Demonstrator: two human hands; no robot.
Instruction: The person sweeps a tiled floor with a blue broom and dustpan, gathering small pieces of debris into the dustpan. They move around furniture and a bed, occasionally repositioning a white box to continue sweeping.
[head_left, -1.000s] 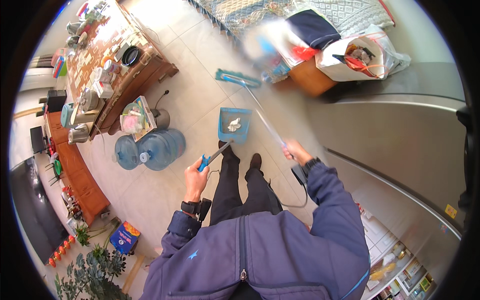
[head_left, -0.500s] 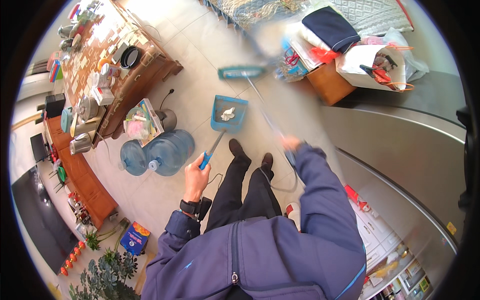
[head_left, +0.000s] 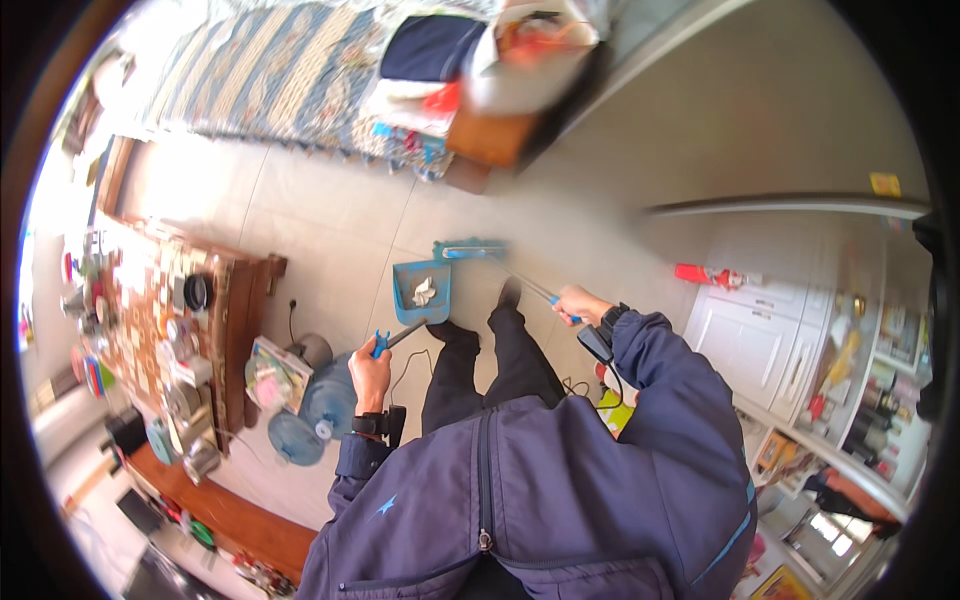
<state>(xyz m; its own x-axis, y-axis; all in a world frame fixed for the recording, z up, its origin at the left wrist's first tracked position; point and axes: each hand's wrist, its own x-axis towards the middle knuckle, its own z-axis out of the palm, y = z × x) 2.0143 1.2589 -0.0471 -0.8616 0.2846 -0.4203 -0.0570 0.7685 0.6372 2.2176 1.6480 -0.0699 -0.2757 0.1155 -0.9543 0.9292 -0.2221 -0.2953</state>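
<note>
My left hand (head_left: 371, 372) is closed round the blue handle of a long-handled dustpan (head_left: 421, 314). The pan rests on the tiled floor just ahead of my left shoe, and crumpled white paper (head_left: 424, 291) lies in it. In my right hand (head_left: 582, 304) is the shaft of a broom (head_left: 473, 249), gripped by its blue part. Its teal head, a little blurred, is on or just over the floor at the pan's far right corner. Whether head and pan touch, I cannot tell.
Large blue water bottles (head_left: 328, 402) stand to the left, near a wooden table (head_left: 240, 300) crowded with items. Ahead is a sofa (head_left: 270, 75) with a patterned cover, and beside it a brown box (head_left: 490, 138) under bags and clothes. White cabinets (head_left: 755, 345) are at right.
My view and body have turned to the right. The broom head has come nearer, from beyond the dustpan to beside its far right corner. The paper is still in the pan.
</note>
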